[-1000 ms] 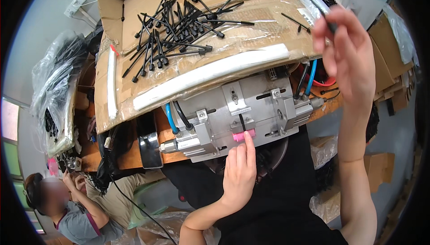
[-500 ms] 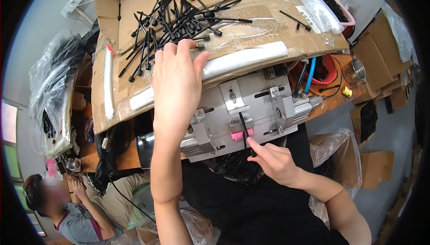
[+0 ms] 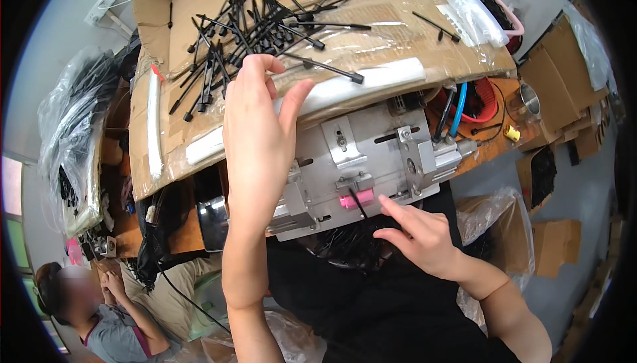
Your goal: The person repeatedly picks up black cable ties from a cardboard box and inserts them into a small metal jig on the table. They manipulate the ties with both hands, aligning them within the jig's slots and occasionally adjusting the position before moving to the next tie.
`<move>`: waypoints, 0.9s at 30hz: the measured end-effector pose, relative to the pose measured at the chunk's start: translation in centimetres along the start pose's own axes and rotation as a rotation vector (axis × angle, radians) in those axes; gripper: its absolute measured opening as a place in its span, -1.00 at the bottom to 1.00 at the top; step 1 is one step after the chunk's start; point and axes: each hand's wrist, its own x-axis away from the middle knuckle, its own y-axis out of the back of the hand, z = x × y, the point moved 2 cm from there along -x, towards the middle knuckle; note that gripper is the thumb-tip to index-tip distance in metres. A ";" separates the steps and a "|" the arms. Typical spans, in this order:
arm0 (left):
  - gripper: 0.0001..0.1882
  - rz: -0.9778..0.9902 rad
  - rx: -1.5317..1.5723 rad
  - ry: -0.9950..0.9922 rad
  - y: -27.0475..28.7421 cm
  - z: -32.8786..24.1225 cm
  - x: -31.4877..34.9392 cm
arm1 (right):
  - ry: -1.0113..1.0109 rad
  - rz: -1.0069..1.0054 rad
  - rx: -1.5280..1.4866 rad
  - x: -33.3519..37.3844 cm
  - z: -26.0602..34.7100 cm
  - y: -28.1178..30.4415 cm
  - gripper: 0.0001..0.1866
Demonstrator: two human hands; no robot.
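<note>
My left hand (image 3: 261, 121) is over the near edge of the cardboard, thumb apart from the curled fingers. Beside its fingertips lies a thin black rod with a knobbed end (image 3: 332, 70); I see no grip on it. A heap of similar black rods (image 3: 265, 28) spreads beyond the hand. My right hand (image 3: 421, 235) is open, thumb and index finger apart, just right of a slim black piece (image 3: 357, 202). That piece slants, slightly blurred, across the pink block (image 3: 364, 198) at the front of the metal fixture (image 3: 385, 164).
Below the fixture, black pieces (image 3: 345, 247) lie in a heap by my lap. A red basket (image 3: 488, 101), blue tube (image 3: 458, 112) and metal cup (image 3: 526, 101) stand at the right. White strips (image 3: 371, 84) edge the cardboard (image 3: 391, 31). Another person (image 3: 126, 323) sits at lower left.
My right hand has let go of the black piece and moved right, fingers spreading. The piece has slid down toward me. Near my left hand, a knobbed rod now sticks out farther right.
</note>
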 end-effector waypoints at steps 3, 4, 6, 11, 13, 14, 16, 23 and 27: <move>-0.76 0.093 -0.019 0.033 0.0 0.5 -1.0 | 0.005 -0.034 0.028 -1.5 -0.1 1.8 -0.49; -0.75 0.149 -0.039 0.017 0.0 0.5 -1.2 | 0.013 -0.077 0.049 -2.3 -0.4 2.5 -0.57; -0.73 0.132 -0.041 -0.036 -0.2 0.2 -1.6 | 0.081 -0.159 0.154 -4.9 -1.1 4.6 -0.65; -0.73 0.175 -0.037 -0.070 0.2 0.2 -2.0 | 0.199 -0.197 0.312 -15.9 -1.3 6.0 -0.85; -0.77 0.254 -0.013 -0.065 0.6 -0.3 -1.9 | 0.193 -0.016 0.443 -19.4 -2.9 5.4 -0.85; -0.78 0.230 0.019 -0.074 0.7 -0.6 -1.5 | 0.178 0.112 0.507 -20.5 -4.4 5.2 -0.85; -0.79 0.177 0.070 -0.074 1.5 -0.9 0.2 | 0.136 0.290 0.567 -21.6 -5.2 4.9 -0.84; -0.59 0.026 0.027 -0.065 0.9 -4.2 15.9 | 0.075 0.036 0.027 -18.8 -4.1 7.6 -0.83; -0.29 0.205 -0.090 -0.078 -3.1 -5.1 18.5 | -0.179 0.024 -0.501 -16.2 -3.2 9.2 -0.75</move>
